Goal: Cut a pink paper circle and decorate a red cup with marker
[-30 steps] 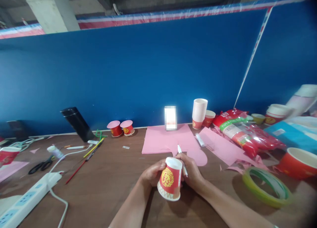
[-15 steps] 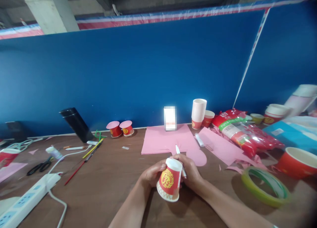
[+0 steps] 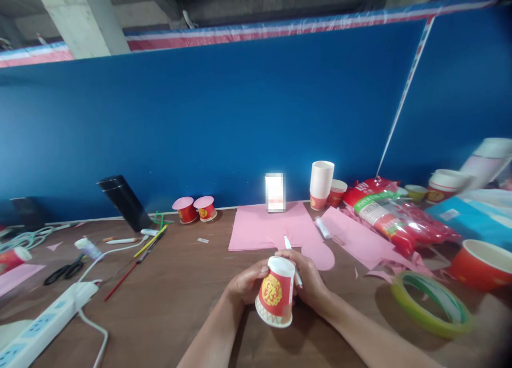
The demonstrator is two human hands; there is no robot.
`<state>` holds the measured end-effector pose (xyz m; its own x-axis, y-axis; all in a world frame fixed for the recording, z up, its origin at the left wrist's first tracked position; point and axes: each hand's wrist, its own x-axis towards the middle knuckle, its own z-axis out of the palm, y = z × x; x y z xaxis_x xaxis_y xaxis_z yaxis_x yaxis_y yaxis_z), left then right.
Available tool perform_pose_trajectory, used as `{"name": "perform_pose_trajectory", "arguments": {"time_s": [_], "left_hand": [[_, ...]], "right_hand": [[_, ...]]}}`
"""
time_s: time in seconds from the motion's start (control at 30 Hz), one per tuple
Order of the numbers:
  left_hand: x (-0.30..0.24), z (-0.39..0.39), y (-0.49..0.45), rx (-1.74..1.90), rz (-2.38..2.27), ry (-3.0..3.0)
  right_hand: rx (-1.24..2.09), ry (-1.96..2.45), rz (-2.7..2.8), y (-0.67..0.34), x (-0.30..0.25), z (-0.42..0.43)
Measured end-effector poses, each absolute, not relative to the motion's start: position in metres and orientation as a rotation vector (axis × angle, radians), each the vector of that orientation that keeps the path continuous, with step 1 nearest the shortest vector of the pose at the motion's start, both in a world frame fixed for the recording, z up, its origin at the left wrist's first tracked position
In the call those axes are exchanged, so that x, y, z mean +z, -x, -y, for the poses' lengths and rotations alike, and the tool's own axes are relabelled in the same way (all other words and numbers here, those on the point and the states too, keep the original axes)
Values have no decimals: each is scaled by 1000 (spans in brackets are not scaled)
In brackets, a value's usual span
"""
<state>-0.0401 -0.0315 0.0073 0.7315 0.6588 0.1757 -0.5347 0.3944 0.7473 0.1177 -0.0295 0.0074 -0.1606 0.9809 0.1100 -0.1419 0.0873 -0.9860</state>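
Note:
A red and white paper cup (image 3: 274, 293) with a gold emblem is held tilted over the table, its base upward and its rim toward me. A zigzag pattern runs along the white band near its rim. My left hand (image 3: 248, 282) is closed around the cup's left side, thumb near the base. Behind the cup's right side, my right hand (image 3: 307, 276) grips a white pen (image 3: 287, 243) that points up and away. Its fingers also touch the cup, though some are hidden behind it. Beyond the hands lies a pink paper sheet (image 3: 256, 226) with a rounded pink cutout (image 3: 320, 255).
Two pink-topped cups (image 3: 185, 209) and a stack of cups (image 3: 321, 181) stand by the blue partition. On the right are a tape roll (image 3: 420, 320) and a bag of paper cups (image 3: 380, 208). Scissors (image 3: 64, 270) and a power strip (image 3: 44, 325) lie left.
My hands and the cup shift very slightly, the cup moving a little right and down. At the far left edge, another red cup has changed its tilt.

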Motion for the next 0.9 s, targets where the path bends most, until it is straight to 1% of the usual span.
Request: {"name": "perform_pose_trajectory", "arguments": {"time_s": [0.03, 0.13, 0.3, 0.5, 0.7, 0.77, 0.9], "left_hand": [[9, 32, 40, 762, -162, -894], [12, 33, 39, 763, -170, -915], [9, 32, 40, 754, -178, -922], [6, 31, 40, 755, -167, -914], [6, 31, 41, 748, -171, -919], [7, 31, 41, 754, -171, -926], [5, 31, 42, 755, -177, -922]], "right_hand": [[1202, 946, 1352, -120, 6, 28], [1018, 903, 1516, -126, 4, 25], [831, 840, 1716, -128, 2, 22], [895, 933, 1678, -127, 6, 26], [1256, 972, 1369, -120, 3, 28], [1227, 968, 1400, -120, 3, 27], [1003, 913, 1570, -126, 2, 24]]}}
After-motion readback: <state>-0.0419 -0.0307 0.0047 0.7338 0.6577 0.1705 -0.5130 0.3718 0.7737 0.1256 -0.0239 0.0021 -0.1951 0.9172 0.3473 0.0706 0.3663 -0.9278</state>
